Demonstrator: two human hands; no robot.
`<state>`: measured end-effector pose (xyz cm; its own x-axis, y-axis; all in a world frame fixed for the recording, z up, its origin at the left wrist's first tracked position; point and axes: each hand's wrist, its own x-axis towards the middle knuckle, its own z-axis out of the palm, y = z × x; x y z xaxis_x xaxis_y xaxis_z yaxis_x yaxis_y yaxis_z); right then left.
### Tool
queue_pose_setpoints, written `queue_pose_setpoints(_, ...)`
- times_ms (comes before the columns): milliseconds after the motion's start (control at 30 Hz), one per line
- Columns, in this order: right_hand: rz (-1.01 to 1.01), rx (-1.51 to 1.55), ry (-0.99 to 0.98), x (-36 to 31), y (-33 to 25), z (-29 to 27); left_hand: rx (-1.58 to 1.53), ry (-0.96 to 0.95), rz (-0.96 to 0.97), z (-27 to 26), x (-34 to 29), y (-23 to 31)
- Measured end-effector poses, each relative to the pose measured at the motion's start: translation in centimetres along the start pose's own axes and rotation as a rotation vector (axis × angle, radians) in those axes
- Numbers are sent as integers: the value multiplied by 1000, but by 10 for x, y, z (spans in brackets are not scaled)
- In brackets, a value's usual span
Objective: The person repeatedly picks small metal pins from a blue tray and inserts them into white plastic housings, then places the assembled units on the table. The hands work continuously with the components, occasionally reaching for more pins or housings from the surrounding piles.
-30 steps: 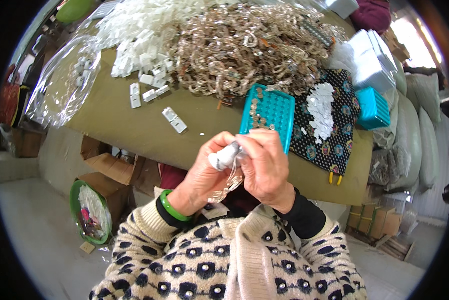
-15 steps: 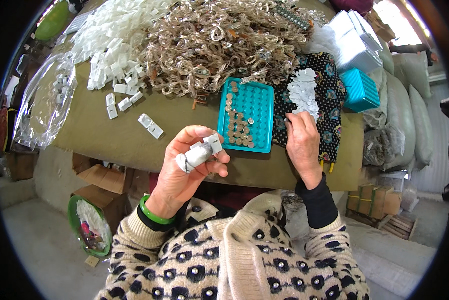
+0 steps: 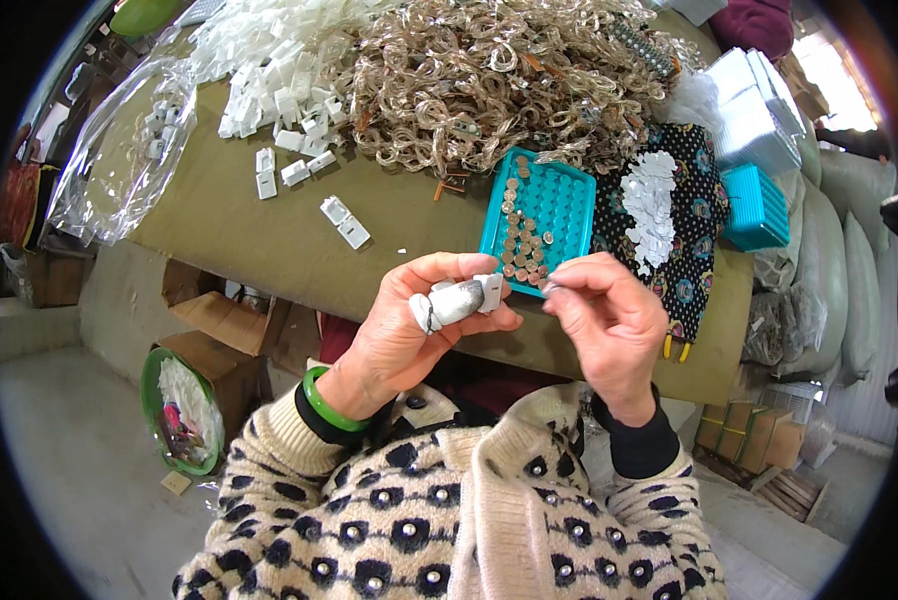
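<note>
My left hand (image 3: pixel 394 325) holds a small white plastic case (image 3: pixel 491 290) between its fingers and thumb. One finger of that hand is wrapped in a white and grey covering (image 3: pixel 449 304), and a green bangle circles the wrist. Just right of the case, my right hand (image 3: pixel 614 325) pinches a small pale piece (image 3: pixel 551 287), too small to name exactly. Behind the hands lies a teal tray (image 3: pixel 580 235) of round pockets, some with small coin-like discs (image 3: pixel 525 245) in them. A pile of thin white pieces (image 3: pixel 651 205) rests on a dark patterned cloth (image 3: pixel 702 225) to the right.
A large heap of coiled clear-coated wires (image 3: pixel 499 85) covers the table's back, beside a heap of white plastic cases (image 3: pixel 279 85). Several cases (image 3: pixel 345 222) lie loose at left near a clear plastic bag (image 3: pixel 119 165). Teal trays (image 3: pixel 756 207) and white trays (image 3: pixel 754 110) are stacked right.
My right hand has left the pile of white pieces and come toward my left hand, pinching a small piece. The left hand still holds the case. The view has shifted slightly.
</note>
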<state>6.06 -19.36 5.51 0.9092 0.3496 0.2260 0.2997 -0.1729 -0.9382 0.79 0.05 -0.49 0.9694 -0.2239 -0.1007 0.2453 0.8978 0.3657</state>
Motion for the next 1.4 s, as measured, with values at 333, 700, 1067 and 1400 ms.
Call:
queue_pose_setpoints(333,-154,86,17,-1,14,38,47,81,-31,0,-5,0)
queue_pose_setpoints(700,-87,112,-42,-5,13,37,19,94,-10,1,-6,1)
queue_pose_setpoints(1067,-179,2,-24,1,15,40,14,92,2,-1,-9,-1)
queue_pose_setpoints(1400,-281,-150,-114,10,10,38,26,84,40,-1,-8,-2)
